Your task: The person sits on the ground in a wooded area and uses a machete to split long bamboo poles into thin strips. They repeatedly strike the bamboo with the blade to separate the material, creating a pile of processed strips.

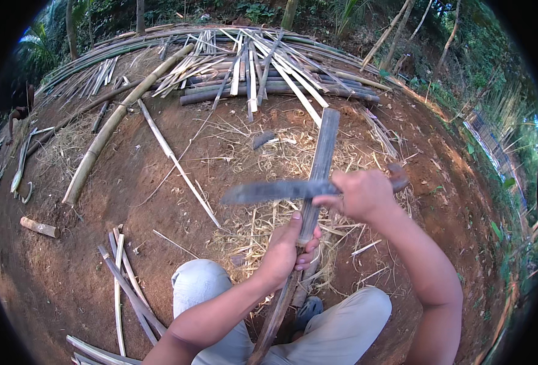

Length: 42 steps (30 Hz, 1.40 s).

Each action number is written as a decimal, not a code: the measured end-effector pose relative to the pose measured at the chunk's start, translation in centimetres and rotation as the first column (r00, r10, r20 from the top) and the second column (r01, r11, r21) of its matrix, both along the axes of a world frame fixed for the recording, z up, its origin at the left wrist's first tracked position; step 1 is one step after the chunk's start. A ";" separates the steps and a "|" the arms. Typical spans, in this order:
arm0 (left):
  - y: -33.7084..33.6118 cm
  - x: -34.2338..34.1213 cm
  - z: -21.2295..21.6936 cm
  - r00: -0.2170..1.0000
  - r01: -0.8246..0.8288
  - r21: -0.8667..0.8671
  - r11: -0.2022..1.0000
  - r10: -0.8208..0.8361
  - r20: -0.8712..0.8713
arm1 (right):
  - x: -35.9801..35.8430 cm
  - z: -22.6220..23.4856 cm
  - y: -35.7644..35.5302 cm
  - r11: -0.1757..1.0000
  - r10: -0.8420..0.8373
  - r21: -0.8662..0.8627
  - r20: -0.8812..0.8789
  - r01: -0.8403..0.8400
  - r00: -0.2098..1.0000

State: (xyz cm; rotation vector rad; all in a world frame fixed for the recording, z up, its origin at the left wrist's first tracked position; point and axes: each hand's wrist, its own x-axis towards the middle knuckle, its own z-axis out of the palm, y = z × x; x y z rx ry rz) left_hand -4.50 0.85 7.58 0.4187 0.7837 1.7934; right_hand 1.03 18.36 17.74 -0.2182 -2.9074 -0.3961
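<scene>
Currently, bamboo strip clamped in left hand; knife gripped by its handle in right hand.
The strip is held aslant above the shavings, crossed by the knife; contact cannot be confirmed. It is judged light, stiff and prone to splitting lengthwise; hold is best taken low, clear of the cutting edge.

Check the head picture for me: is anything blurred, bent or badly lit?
Head view: the knife looks slightly blurred, the left fingers sharper; in the head view, the bamboo poles bow with the fisheye lens, its corners black; the head view's light is mostly shade, with sunlit patches on the ground and glare through foliage far right.
</scene>
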 end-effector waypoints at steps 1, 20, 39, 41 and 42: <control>0.3 0.3 -0.4 0.999 0.023 -0.002 1.000 -0.023 0.029 | -1.0 0.9 1.2 0.992 -0.120 -0.034 -0.038 0.118 0.992; 1.8 -0.4 -1.9 1.000 -0.027 -0.054 0.998 0.028 0.005 | 1.1 -1.4 -3.2 0.992 -0.118 -0.023 0.160 0.123 0.980; 2.1 -0.7 -2.5 1.000 0.011 -0.072 0.997 -0.012 -0.011 | 3.5 -8.8 -3.1 0.614 -0.263 -0.787 -0.140 0.054 0.955; 1.5 -0.6 -2.1 1.000 0.004 -0.070 0.998 -0.005 -0.012 | 4.3 -9.6 -2.7 0.680 -0.239 -0.732 -0.169 0.041 0.956; 1.4 -0.4 -1.7 0.998 -0.018 -0.084 0.996 0.013 -0.055 | 4.6 -9.8 -2.3 0.717 -0.222 -0.696 -0.186 0.031 0.957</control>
